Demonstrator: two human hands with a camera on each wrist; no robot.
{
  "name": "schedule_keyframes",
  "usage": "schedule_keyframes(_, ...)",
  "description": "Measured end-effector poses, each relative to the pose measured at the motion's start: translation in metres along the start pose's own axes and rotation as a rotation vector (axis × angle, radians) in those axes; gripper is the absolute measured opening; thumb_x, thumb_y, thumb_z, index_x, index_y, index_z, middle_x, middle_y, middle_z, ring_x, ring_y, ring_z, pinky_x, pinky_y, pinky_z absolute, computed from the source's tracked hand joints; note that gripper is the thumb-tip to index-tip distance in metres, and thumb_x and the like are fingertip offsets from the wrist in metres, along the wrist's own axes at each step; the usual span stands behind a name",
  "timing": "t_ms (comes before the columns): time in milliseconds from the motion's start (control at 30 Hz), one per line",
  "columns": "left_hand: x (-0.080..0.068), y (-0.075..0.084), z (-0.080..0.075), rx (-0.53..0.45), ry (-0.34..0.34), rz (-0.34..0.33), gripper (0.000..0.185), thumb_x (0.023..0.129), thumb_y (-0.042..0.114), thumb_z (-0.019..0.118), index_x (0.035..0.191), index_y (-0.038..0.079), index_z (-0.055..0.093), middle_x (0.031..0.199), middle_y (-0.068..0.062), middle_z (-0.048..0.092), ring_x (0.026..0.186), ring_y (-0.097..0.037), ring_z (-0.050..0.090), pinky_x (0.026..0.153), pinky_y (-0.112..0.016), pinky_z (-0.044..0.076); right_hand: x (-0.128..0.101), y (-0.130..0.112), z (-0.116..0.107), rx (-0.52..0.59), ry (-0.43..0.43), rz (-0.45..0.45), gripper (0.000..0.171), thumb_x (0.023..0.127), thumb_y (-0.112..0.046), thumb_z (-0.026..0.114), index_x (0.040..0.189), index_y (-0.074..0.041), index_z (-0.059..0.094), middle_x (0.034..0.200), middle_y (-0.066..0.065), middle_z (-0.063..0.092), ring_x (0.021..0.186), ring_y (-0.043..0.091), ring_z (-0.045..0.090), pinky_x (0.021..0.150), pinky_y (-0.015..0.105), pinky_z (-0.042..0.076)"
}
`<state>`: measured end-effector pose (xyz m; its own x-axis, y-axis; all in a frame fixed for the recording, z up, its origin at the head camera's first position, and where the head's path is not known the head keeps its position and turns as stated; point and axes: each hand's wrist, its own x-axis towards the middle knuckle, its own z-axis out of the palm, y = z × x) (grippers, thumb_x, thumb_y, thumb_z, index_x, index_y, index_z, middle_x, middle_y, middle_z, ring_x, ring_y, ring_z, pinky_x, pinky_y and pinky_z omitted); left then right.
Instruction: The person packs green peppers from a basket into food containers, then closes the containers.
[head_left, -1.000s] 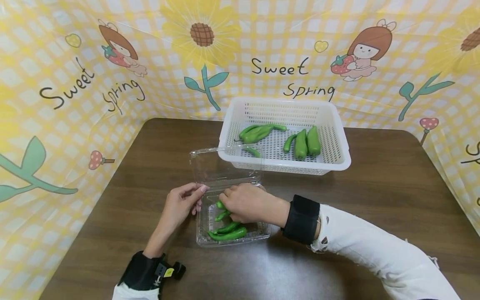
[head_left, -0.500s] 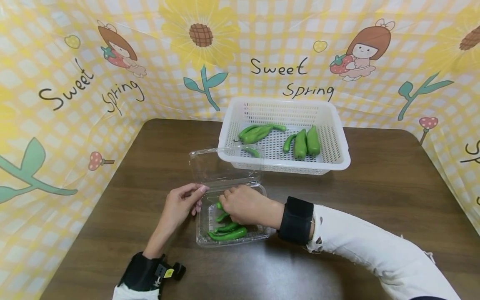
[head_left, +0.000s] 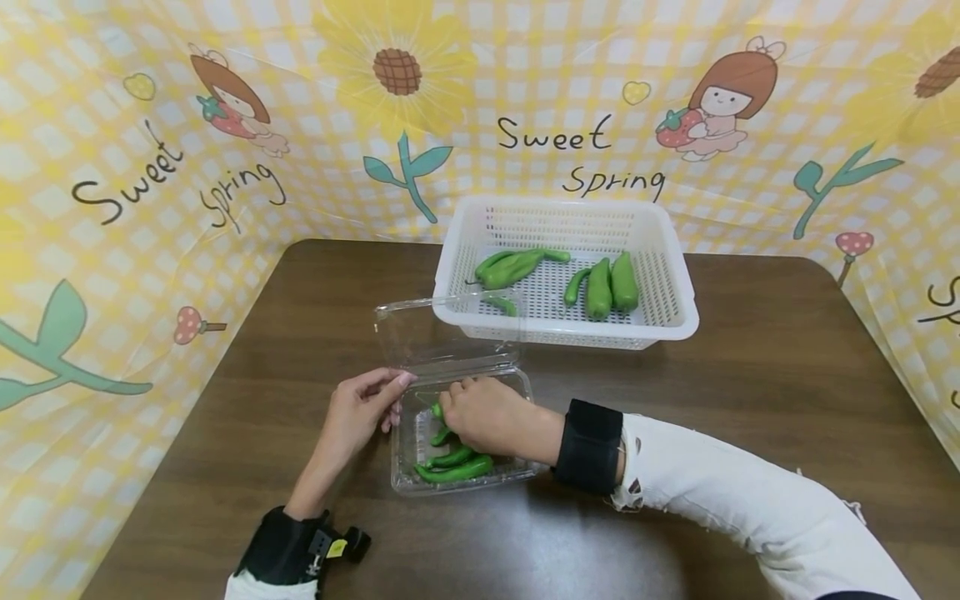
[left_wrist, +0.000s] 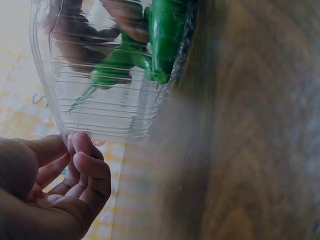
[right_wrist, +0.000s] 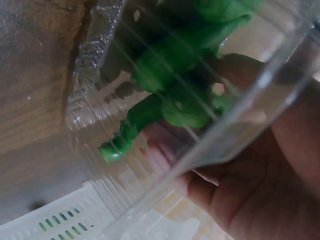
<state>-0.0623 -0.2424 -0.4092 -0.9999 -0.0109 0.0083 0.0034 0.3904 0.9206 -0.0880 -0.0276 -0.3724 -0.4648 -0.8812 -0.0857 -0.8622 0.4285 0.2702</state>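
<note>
Wooden worktop [head_left: 292,333]. Right sleeve [head_left: 712,467] slid slightly left; my right hand [head_left: 491,417] still grips a pepper [right_wrist: 185,110] in the box [head_left: 480,487], seemingly not settled; left hand [head_left: 363,406] pinches the box's far-left corner.

- Box [left_wrist: 100,117]: clear, thin-looking plastic, glossy, with ribbed walls.
- Peppers [head_left: 457,472]: smooth skin, shiny where light catches it.
- Basket [head_left: 577,330]: white plastic, perforated, its smooth rim softly sheened.
- Table [head_left: 750,367]: brown wood grain, smooth, with a hazy shine near the front.
- Backdrop [head_left: 315,196]: printed, cloth-like, lightly creased.
- Wristband [head_left: 591,446]: black, matt, fabric-like.
- Sleeve [head_left: 697,458]: white cloth, matt, rough and frayed at the cuff.
</note>
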Motion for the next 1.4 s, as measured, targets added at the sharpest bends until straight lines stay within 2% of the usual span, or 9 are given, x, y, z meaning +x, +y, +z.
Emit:
schedule_keyframes(100,0.001,0.0,0.0,-0.007,0.003,0.008,0.023,0.098,0.03,0.063,0.105,0.01,0.073,0.068,-0.011,0.061,0.05,-0.015,0.056,0.046,-0.033,0.052,-0.001,0.0,0.0,0.001,0.001,0.004,0.022,0.1,-0.024,0.052,0.11,-0.009,0.064,0.097,0.003,0.067,0.087,0.016,0.066,0.078,0.027,0.057)
schedule_keyframes(433,0.003,-0.001,0.003,-0.014,0.0,0.006,0.023,0.099,0.029,0.063,0.105,0.01,0.073,0.066,-0.01,0.06,0.049,-0.016,0.055,0.046,-0.033,0.051,-0.006,0.001,0.007,0.004,0.045,0.013,0.023,0.101,-0.026,0.051,0.106,-0.008,0.065,0.091,0.001,0.066,0.081,0.014,0.065,0.07,0.026,0.055)
schedule_keyframes(833,0.003,0.0,0.004,-0.008,0.002,-0.011,0.024,0.098,0.03,0.063,0.107,0.009,0.073,0.068,-0.01,0.062,0.05,-0.012,0.057,0.046,-0.029,0.052,-0.011,0.001,0.013,0.002,0.11,0.029,0.018,0.099,-0.024,0.054,0.097,-0.012,0.066,0.084,-0.001,0.065,0.078,0.015,0.065,0.065,0.027,0.052)
schedule_keyframes(1067,0.004,0.0,0.004,0.008,0.0,-0.013,0.025,0.099,0.031,0.062,0.106,0.01,0.073,0.069,-0.008,0.061,0.051,-0.012,0.057,0.048,-0.032,0.053,-0.012,0.003,0.014,0.007,0.117,0.033,0.016,0.099,-0.023,0.054,0.098,-0.011,0.065,0.084,0.0,0.065,0.078,0.014,0.065,0.069,0.027,0.055)
schedule_keyframes(1400,0.004,-0.003,0.0,0.016,-0.004,0.018,0.026,0.099,0.03,0.062,0.108,0.009,0.073,0.071,-0.014,0.06,0.052,-0.014,0.058,0.047,-0.031,0.053,-0.012,0.004,0.014,0.019,0.129,0.033,0.017,0.1,-0.021,0.052,0.097,-0.012,0.066,0.085,-0.001,0.065,0.079,0.014,0.065,0.07,0.027,0.055)
